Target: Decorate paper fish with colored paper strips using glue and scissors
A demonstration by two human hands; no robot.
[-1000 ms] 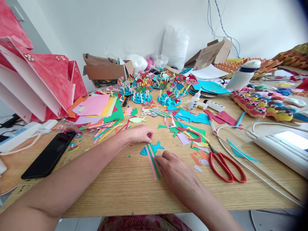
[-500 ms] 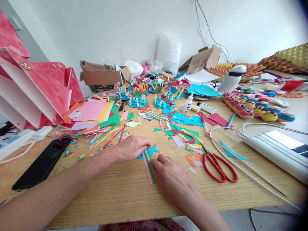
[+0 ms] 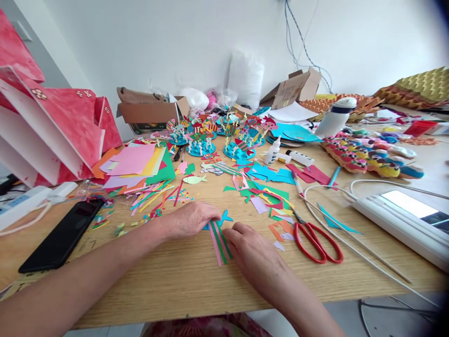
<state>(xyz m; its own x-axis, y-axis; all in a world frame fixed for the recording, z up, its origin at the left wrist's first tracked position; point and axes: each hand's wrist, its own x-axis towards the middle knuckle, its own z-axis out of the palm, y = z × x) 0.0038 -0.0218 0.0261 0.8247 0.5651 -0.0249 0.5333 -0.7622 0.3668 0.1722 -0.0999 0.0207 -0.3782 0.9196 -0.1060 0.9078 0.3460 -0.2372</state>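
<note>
A blue paper fish point(image 3: 226, 217) lies on the table in front of me, its tail pointing right and much of its body covered. Pink and green paper strips point(image 3: 216, 243) lie side by side across it and trail toward me. My left hand point(image 3: 194, 219) is closed, its fingertips pressed on the upper ends of the strips over the fish. Just right of them, my right hand point(image 3: 250, 244) is closed, with thumb and forefinger at the edge of the rightmost green strip. Its fingertips are partly hidden.
Red-handled scissors point(image 3: 317, 241) lie right of my hands, near paper scraps point(image 3: 259, 205) and a white cable. A black phone point(image 3: 61, 236) is at left. Glue bottles point(image 3: 272, 150), stacked coloured paper point(image 3: 131, 161) and finished fish decorations point(image 3: 240, 147) stand farther back.
The strips look spread slightly wider, with a green one showing at the right beside my right fingers. Both hands have barely moved; the view has shifted slightly.
</note>
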